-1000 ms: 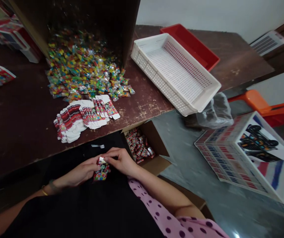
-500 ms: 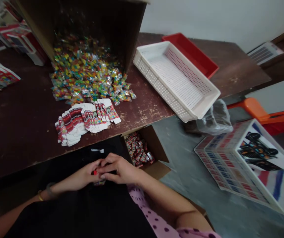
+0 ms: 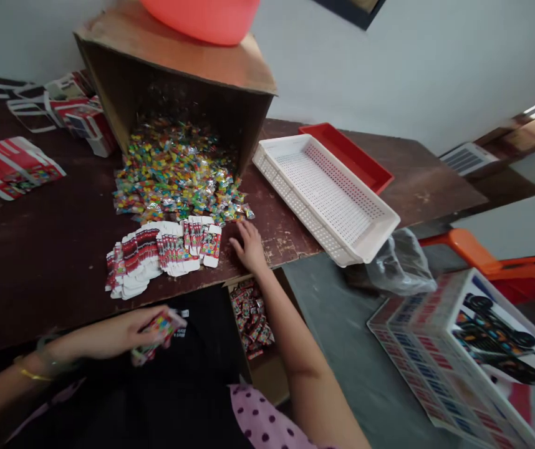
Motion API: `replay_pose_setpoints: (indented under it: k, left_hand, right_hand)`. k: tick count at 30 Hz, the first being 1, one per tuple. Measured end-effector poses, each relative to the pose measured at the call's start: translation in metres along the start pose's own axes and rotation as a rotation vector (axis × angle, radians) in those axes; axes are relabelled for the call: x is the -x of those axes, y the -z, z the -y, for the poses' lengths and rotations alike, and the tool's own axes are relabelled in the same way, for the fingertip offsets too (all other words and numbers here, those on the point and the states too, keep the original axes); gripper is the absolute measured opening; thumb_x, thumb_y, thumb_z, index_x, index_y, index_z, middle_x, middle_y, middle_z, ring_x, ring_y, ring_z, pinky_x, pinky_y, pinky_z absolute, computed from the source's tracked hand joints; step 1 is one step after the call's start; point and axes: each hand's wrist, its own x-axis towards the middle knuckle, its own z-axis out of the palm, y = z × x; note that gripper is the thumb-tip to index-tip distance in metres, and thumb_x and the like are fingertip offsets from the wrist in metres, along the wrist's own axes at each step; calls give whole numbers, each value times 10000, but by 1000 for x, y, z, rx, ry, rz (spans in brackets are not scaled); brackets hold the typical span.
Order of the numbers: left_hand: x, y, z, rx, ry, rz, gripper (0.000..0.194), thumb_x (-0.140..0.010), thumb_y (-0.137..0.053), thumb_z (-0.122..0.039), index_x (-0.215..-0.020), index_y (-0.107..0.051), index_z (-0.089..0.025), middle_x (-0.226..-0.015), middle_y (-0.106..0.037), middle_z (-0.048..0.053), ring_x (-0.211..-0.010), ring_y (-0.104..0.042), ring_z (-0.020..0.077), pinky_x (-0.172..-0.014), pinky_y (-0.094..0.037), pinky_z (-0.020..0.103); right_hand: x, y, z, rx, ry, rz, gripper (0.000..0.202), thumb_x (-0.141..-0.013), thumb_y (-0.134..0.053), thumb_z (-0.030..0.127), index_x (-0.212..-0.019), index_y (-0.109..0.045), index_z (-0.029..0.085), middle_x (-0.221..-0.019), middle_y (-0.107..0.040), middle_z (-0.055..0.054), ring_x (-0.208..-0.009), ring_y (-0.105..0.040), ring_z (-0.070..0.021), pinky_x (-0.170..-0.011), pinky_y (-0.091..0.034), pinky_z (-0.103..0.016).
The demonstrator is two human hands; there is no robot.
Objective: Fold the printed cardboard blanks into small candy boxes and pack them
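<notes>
One striped box [image 3: 17,169]: far left on the table [image 3: 62,255], red and white, lettering too small for me to read.
Left hand [image 3: 139,327]: fingers closed round a small printed box [image 3: 161,325] over the lap; it is blurred, and I cannot tell whether there is more than one.
Flat boxes [image 3: 174,252]: fanned along the table edge, red-and-white print, words unreadable from my end.
Black cloth [image 3: 202,374]: I see tiny white lettering, illegible.
Candy bags [image 3: 178,168]: clear, heaped behind the flat boxes.
Right hand [image 3: 251,249]: fingers loosely spread, seemingly holding nothing, just right of the flat boxes; I cannot tell whether it touches a bag.
Crate [image 3: 426,355]: far right, with a picture [image 3: 496,330] of a black wheeled vehicle.
</notes>
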Motion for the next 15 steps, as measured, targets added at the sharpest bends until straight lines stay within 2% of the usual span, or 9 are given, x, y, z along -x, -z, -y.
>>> replay_pose_setpoints:
  k: [1,3,5,8,10,13,15]
  left_hand:
    - [-9,-1,-3,98,-14,-2,434,-850,-609,-454,-1246,-548,-287,-1043,-660,66,-789,-659,217,-542,-517,258]
    - [-26,-3,-9,240,-72,-65,456,-856,-610,-484,-1244,-512,-265,-1084,-642,86,-840,-665,233,-553,-546,274]
    - [-36,-4,-12,332,-143,-173,410,-854,-632,-463,-1176,-534,-228,-1035,-643,81,-837,-659,226,-564,-559,273]
    - [-40,-2,-9,444,-155,-283,359,-863,-641,-416,-1140,-551,-207,-1000,-645,74,-808,-651,210,-567,-567,275]
    - [-39,-1,-7,523,-128,-290,338,-873,-627,-413,-1127,-568,-197,-1003,-654,79,-809,-655,218,-574,-578,297]
    - [-41,-3,-7,620,-98,-233,375,-902,-546,-487,-1089,-612,-168,-975,-673,96,-812,-664,236,-578,-585,325]
    - [-45,-6,-9,630,-89,-205,461,-915,-476,-555,-1062,-639,-150,-964,-682,111,-807,-666,241,-580,-586,331]
  right_hand:
    - [-16,1,-6,38,-23,4,535,-954,-496,365,-1439,-431,148,-1492,-418,-145,-1398,-322,-277,-1139,-269,-439]
    - [-36,3,-12,86,-21,48,506,-955,-496,326,-1425,-445,147,-1475,-446,-145,-1399,-317,-288,-1140,-238,-477]
    - [-30,4,-10,94,13,84,473,-963,-486,344,-1398,-477,158,-1428,-502,-139,-1380,-343,-286,-1140,-211,-504]
    - [25,-1,5,65,65,75,569,-924,-542,463,-1405,-465,169,-1403,-516,-142,-1350,-369,-297,-1139,-187,-527]
    - [71,-5,17,28,98,77,673,-860,-627,490,-1425,-441,174,-1402,-505,-155,-1333,-379,-315,-1129,-193,-545]
    - [116,-2,38,-145,28,31,366,-929,-557,339,-1272,-599,218,-1195,-634,-123,-1151,-532,-264,-1032,-350,-483]
    - [123,6,57,-376,-76,15,255,-973,-472,269,-1126,-671,223,-1032,-680,-89,-991,-602,-211,-916,-443,-384]
